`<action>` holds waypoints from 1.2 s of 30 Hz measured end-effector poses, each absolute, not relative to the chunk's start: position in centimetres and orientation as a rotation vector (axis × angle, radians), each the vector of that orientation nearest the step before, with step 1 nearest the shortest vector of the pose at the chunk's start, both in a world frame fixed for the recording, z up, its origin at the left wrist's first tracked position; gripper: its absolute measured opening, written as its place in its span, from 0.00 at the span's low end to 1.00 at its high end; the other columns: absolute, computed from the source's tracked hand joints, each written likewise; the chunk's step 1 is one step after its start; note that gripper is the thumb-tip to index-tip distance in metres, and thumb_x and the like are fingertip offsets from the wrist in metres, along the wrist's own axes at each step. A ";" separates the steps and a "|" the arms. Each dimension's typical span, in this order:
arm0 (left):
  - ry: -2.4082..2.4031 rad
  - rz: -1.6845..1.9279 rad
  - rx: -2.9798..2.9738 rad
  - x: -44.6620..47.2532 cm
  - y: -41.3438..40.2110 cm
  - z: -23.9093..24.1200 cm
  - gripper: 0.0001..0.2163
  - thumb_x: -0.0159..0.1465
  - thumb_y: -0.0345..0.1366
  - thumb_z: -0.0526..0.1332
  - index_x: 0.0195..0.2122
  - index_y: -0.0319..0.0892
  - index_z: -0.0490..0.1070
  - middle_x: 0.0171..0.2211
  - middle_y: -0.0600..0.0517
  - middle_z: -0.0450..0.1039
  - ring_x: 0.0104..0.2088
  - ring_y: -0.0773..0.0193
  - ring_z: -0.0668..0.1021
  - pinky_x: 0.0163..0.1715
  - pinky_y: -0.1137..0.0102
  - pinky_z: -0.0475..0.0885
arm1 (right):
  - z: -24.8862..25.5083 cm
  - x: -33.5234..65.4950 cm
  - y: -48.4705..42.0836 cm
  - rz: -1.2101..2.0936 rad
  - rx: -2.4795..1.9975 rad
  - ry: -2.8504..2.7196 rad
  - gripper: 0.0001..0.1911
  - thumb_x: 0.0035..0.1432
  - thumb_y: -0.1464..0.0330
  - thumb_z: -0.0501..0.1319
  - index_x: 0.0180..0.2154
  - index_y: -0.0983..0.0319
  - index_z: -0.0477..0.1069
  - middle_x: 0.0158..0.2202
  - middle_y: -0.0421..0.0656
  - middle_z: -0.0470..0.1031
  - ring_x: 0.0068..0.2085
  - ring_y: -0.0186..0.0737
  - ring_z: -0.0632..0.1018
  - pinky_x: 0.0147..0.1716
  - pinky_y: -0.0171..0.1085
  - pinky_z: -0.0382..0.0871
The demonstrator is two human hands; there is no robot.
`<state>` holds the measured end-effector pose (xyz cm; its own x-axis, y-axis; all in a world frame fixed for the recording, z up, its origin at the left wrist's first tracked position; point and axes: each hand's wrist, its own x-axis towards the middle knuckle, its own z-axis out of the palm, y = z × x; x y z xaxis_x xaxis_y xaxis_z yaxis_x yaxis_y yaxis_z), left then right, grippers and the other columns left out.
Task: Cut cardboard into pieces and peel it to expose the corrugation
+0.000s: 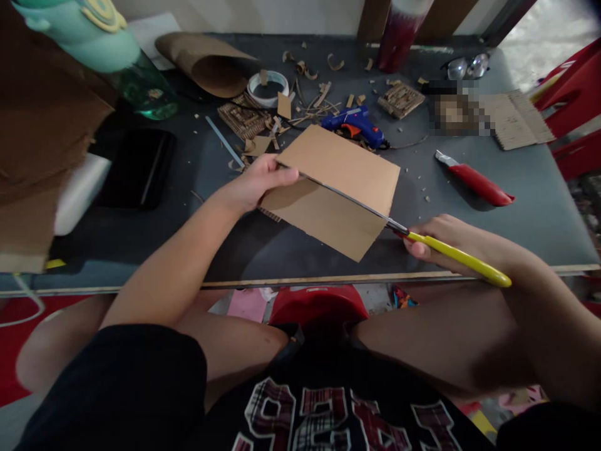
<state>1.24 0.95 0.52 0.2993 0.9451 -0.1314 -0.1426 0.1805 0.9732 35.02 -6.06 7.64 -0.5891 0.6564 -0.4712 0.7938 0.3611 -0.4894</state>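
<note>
My left hand (263, 181) is closed on the left corner of a piece of brown cardboard (350, 166), thumb on top. The cardboard is held over the table, with a dark line running across it from the left hand to the right edge. In my right hand (451, 241) are yellow-handled scissors (457, 258), seen edge-on. Their narrow metal part meets the cardboard's right edge along that line; how far the blades reach is unclear. Just behind the cardboard lies a blue glue gun (357, 122). A red utility knife (481, 183) rests beyond my right hand.
On the grey table (526, 219) are a tape roll (285, 94), a cardboard tube (206, 59), corrugated pieces (401, 99), scraps, a glue stick (224, 142) and glasses (468, 66). A green bottle (145, 81) and dark phone-like object (138, 168) stand left; a red bottle (399, 37) is behind.
</note>
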 end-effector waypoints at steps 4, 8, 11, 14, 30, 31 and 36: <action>1.016 1.110 1.023 2.5 1.1 -0.4 0.19 0.53 0.48 0.73 0.35 0.38 0.74 0.35 0.44 0.77 0.49 0.41 0.82 0.45 0.53 0.81 | 7.4 35.1 -6.0 -1.022 1.340 2.412 0.42 0.55 0.28 0.35 0.21 0.58 0.56 0.19 0.38 0.58 0.22 0.33 0.59 0.24 0.38 0.53; 1.074 1.103 1.019 2.9 0.9 -0.2 0.19 0.54 0.45 0.73 0.39 0.37 0.74 0.36 0.44 0.76 0.52 0.37 0.81 0.46 0.49 0.80 | 7.4 35.4 -6.0 -1.042 1.313 2.424 0.40 0.58 0.30 0.37 0.22 0.58 0.56 0.20 0.38 0.59 0.22 0.33 0.59 0.24 0.37 0.54; 1.088 1.078 1.026 2.8 0.7 0.2 0.20 0.56 0.45 0.72 0.42 0.37 0.74 0.37 0.44 0.76 0.50 0.39 0.82 0.45 0.50 0.81 | 7.5 35.5 -5.9 -1.028 1.290 2.412 0.40 0.58 0.30 0.36 0.23 0.57 0.57 0.20 0.39 0.60 0.22 0.33 0.60 0.24 0.38 0.55; 1.088 1.062 1.047 2.8 0.5 0.3 0.20 0.58 0.47 0.71 0.43 0.37 0.74 0.36 0.45 0.77 0.48 0.41 0.83 0.43 0.52 0.81 | 7.5 35.4 -5.8 -1.016 1.273 2.411 0.40 0.59 0.31 0.35 0.23 0.58 0.57 0.20 0.39 0.61 0.22 0.33 0.60 0.24 0.38 0.55; 0.958 1.023 1.125 3.0 0.4 0.5 0.21 0.56 0.52 0.72 0.39 0.40 0.75 0.32 0.48 0.79 0.37 0.52 0.84 0.35 0.62 0.81 | 7.3 35.9 -5.7 -1.020 1.321 2.357 0.42 0.55 0.28 0.35 0.23 0.58 0.58 0.21 0.41 0.63 0.24 0.35 0.63 0.27 0.39 0.56; 0.956 0.997 1.139 2.9 0.4 0.5 0.21 0.56 0.53 0.71 0.39 0.39 0.75 0.31 0.48 0.79 0.36 0.52 0.84 0.35 0.63 0.81 | 7.3 35.9 -5.7 -1.026 1.318 2.350 0.43 0.54 0.28 0.35 0.22 0.58 0.58 0.21 0.41 0.63 0.24 0.36 0.63 0.27 0.39 0.56; 0.931 0.962 1.217 2.7 0.2 0.6 0.22 0.59 0.54 0.69 0.40 0.39 0.75 0.34 0.47 0.79 0.41 0.49 0.84 0.42 0.58 0.81 | 7.3 35.8 -5.8 -1.003 1.379 2.262 0.44 0.49 0.25 0.36 0.20 0.58 0.56 0.19 0.40 0.61 0.22 0.34 0.60 0.24 0.39 0.52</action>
